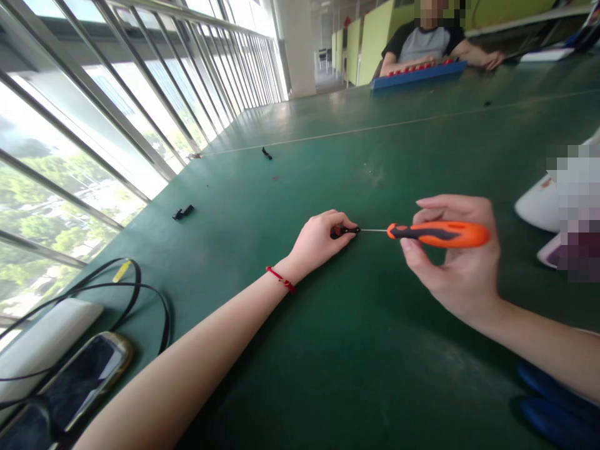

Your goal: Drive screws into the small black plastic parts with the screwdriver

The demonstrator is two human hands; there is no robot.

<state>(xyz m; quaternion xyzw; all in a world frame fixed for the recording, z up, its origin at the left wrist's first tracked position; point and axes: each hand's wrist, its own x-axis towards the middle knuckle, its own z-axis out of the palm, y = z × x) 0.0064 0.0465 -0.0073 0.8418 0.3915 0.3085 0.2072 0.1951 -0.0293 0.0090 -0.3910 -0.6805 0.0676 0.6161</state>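
My left hand (321, 240) rests on the green table (356, 350) and pinches a small black part (345, 230) between thumb and fingers. My right hand (452, 259) holds an orange and black screwdriver (438, 234) level above the table. Its thin metal shaft (374, 230) points left and its tip meets the small black part. A red string bracelet (281, 279) is on my left wrist.
Two small black pieces (182, 212) (267, 152) lie further left on the table. A phone (82, 381), a white box (44, 340) and black cables (140, 294) sit at the near left by the window rail. White objects (539, 206) lie at the right. Another person sits at the far end by a blue tray (419, 74).
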